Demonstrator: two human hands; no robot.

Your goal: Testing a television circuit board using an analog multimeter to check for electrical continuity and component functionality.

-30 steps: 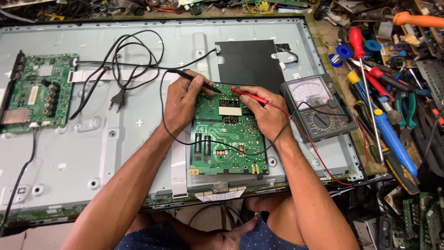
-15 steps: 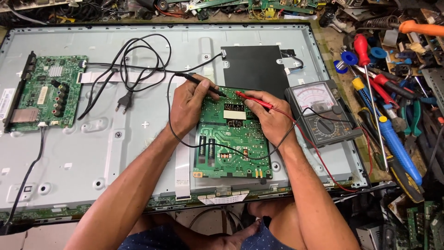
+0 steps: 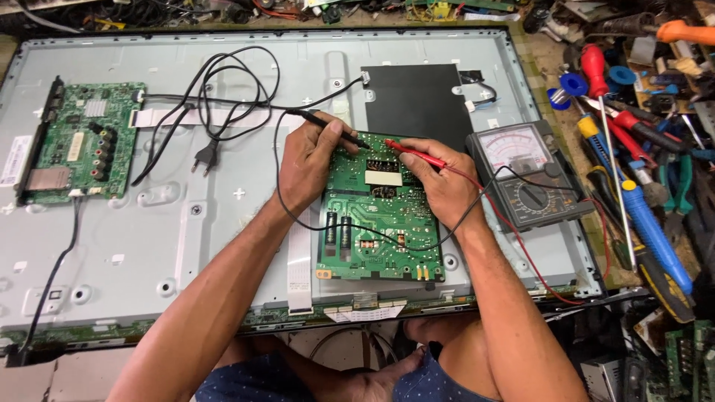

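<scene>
While both hands bear down on the green circuit board, the step in hand looks like probing test points along its upper edge. The left hand has its fingers clenched around the black probe, tip touching the board's top left corner. The right hand pinches the red probe between thumb and fingers, tip resting on the board just right of the black one. This board lies on the grey metal back panel of an opened flat screen, near its lower middle.

Just beside the right hand sits the analog multimeter, its red and black leads running to the 2 probes. By judgement, any next move calls for steady tips on small contacts and a glance at the meter needle.

A second green board sits at the panel's left edge, and a black power cord is coiled between the 2 boards. No real container shows; screwdrivers and pliers lie loose on the cluttered bench at right.
</scene>
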